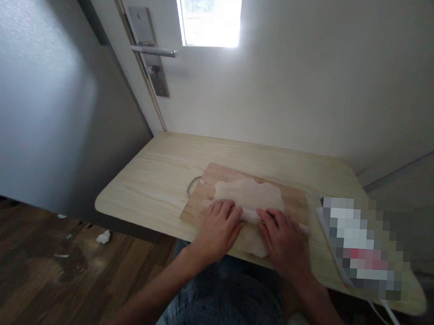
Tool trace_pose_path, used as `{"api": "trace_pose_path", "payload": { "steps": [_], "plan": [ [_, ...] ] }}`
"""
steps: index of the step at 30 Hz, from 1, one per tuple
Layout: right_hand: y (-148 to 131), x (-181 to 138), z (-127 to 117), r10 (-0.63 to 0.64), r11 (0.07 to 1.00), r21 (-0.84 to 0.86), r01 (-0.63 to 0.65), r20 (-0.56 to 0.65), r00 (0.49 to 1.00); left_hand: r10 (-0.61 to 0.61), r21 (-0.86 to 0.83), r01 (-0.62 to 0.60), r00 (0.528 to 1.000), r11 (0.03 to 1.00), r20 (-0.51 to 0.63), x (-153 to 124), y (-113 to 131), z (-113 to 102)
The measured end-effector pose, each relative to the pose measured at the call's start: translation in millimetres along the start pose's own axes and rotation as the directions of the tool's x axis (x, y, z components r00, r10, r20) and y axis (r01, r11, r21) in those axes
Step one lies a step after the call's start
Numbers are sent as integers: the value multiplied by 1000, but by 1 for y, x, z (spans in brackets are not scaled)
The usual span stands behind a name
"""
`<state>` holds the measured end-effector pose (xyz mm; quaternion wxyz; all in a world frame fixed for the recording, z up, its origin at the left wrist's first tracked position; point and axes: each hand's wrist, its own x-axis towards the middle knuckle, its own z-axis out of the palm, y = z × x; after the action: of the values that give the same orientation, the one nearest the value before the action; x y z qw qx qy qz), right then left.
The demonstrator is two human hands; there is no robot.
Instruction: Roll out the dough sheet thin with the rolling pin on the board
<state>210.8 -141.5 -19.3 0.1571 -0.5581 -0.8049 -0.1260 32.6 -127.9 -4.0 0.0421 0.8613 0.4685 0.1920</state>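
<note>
A flat sheet of pale dough [250,194] lies on a wooden cutting board [295,201] on a small light-wood table [157,178]. A pale rolling pin [251,215] lies across the dough near its front edge. My left hand [217,229] rests palm down on the pin's left part, fingers stretched out flat. My right hand [284,240] lies the same way on the pin's right part, fingers flat. The pin's right tip [304,229] sticks out past my right hand.
A blurred flat object [359,245] lies on the table's right end, with a white cable [391,318] hanging off the edge. A door with a metal lever handle [153,51] stands behind. Scraps of paper [103,236] lie on the wood floor at left.
</note>
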Motion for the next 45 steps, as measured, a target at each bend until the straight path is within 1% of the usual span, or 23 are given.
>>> {"api": "trace_pose_path", "payload": {
  "steps": [3,5,7,10,12,14,16,19,22,24,27,29,31,32,34,36,39,41,43,45],
  "plan": [
    [0,9,1,27,999,-31,-26,27,999,-53,127,47,998,991,44,11,1,6],
    [3,23,2,49,998,-40,-47,55,997,-59,207,48,997,977,48,25,-3,8],
    [10,41,6,78,997,-37,-75,78,994,-69,250,58,997,966,33,44,-9,10],
    [24,71,15,136,990,-39,-132,121,983,-103,239,95,995,966,19,77,-24,15],
    [32,88,24,165,986,-21,-164,132,977,-98,205,88,995,975,38,96,-35,18],
    [39,98,30,172,985,0,-174,135,976,-89,181,73,993,981,80,110,-42,21],
    [41,99,32,170,985,10,-173,140,975,-72,169,50,989,984,127,113,-45,21],
    [31,85,23,178,984,7,-180,130,975,2,158,-25,989,987,146,99,-39,18],
    [8,55,7,197,980,-12,-197,130,972,66,152,-85,990,985,122,64,-25,11],
    [-10,32,-3,222,975,-27,-221,143,964,67,154,-85,991,985,120,36,-12,9],
    [-32,1,-12,219,975,-53,-215,94,971,8,188,-26,995,982,98,0,7,7],
    [-39,-12,-14,211,976,-61,-207,75,975,-11,191,-7,995,982,95,-14,16,6],
    [-38,-16,-13,185,982,-55,-181,80,979,-13,173,-4,995,985,97,-16,20,5],
    [-35,-14,-12,175,984,-56,-171,83,981,-16,162,0,995,987,98,-11,19,5],
    [-24,-2,-9,180,982,-67,-175,82,980,-34,150,20,995,988,93,7,13,5],
    [-10,19,-3,205,977,-76,-200,66,977,-52,150,41,996,988,73,34,2,8],
    [11,54,7,225,974,-34,-223,56,973,-60,146,55,998,988,29,77,-17,14],
    [22,72,13,241,971,-10,-241,62,969,-70,131,62,996,989,56,97,-26,17],
    [28,82,16,243,970,9,-244,84,966,-73,124,61,993,990,92,107,-29,17],
    [28,80,15,227,973,24,-231,121,966,-57,128,42,992,991,116,104,-26,15]
  ]
}}
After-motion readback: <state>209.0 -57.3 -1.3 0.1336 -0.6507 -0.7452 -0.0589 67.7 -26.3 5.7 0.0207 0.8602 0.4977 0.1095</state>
